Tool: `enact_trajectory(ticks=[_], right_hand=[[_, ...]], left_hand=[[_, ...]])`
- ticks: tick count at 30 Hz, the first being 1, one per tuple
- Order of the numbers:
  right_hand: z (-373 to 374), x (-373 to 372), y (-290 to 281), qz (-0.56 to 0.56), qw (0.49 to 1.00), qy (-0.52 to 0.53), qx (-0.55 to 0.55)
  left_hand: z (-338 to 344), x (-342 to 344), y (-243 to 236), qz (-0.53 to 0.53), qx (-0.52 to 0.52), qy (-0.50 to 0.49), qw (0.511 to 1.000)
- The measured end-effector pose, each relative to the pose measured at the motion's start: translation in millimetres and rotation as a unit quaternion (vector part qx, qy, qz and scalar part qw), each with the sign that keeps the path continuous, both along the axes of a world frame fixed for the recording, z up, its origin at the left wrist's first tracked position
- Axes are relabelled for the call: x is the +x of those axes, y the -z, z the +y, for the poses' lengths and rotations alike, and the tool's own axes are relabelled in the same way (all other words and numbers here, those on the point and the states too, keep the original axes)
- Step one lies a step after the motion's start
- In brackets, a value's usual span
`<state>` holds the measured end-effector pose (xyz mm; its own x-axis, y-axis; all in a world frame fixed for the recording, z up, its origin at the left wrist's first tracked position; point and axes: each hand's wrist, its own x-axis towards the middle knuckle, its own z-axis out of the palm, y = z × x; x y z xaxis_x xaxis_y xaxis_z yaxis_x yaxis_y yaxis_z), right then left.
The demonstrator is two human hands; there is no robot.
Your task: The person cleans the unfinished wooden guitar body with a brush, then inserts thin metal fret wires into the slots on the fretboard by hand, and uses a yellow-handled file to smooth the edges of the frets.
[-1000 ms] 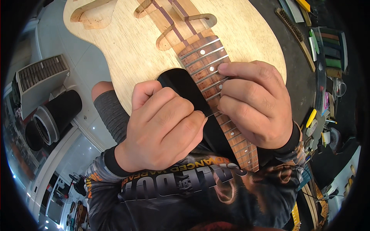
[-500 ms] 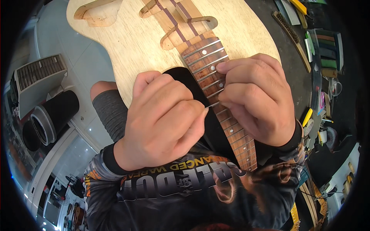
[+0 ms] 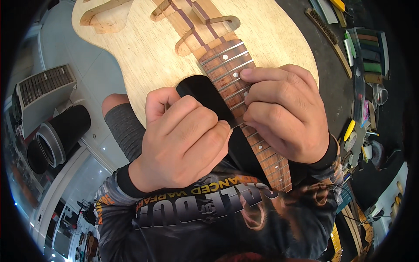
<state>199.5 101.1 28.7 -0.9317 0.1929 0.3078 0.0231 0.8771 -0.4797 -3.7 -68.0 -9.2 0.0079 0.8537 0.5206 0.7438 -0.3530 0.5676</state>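
An unfinished electric guitar lies in front of me, its pale wooden body (image 3: 152, 52) at the top and its dark fretboard (image 3: 271, 165) running down to the right. My left hand (image 3: 181, 137) is closed just left of the fretboard, its fingertips pinching one end of a thin, narrow strip (image 3: 237, 125). Over the frets, the curled fingers of my right hand (image 3: 290, 115) hold the other end. The strip shows almost edge-on, so its kind is unclear. My right index fingertip rests on the fretboard beside a white dot inlay (image 3: 235, 74).
On the dark bench at right lie a wooden-handled brush (image 3: 328, 37), a yellow-handled tool (image 3: 349, 130) and a rack of coloured blocks (image 3: 371, 54). At left stand a black cylinder (image 3: 72, 124) and a slatted light box (image 3: 46, 89) on the tiled floor (image 3: 89, 56).
The guitar body has shifted slightly left in view. Both hands have moved a little, and the strip between them now sits lower and shows less.
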Motion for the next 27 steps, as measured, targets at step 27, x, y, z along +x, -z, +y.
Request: enact_trajectory(ticks=[27], right_hand=[[25.0, 15.3, -7.3, 0.037, 0.992, 0.104, -0.064]], left_hand=[[5.6, -6.6, 0.3, -0.056, 0.004, -0.025, 0.998]])
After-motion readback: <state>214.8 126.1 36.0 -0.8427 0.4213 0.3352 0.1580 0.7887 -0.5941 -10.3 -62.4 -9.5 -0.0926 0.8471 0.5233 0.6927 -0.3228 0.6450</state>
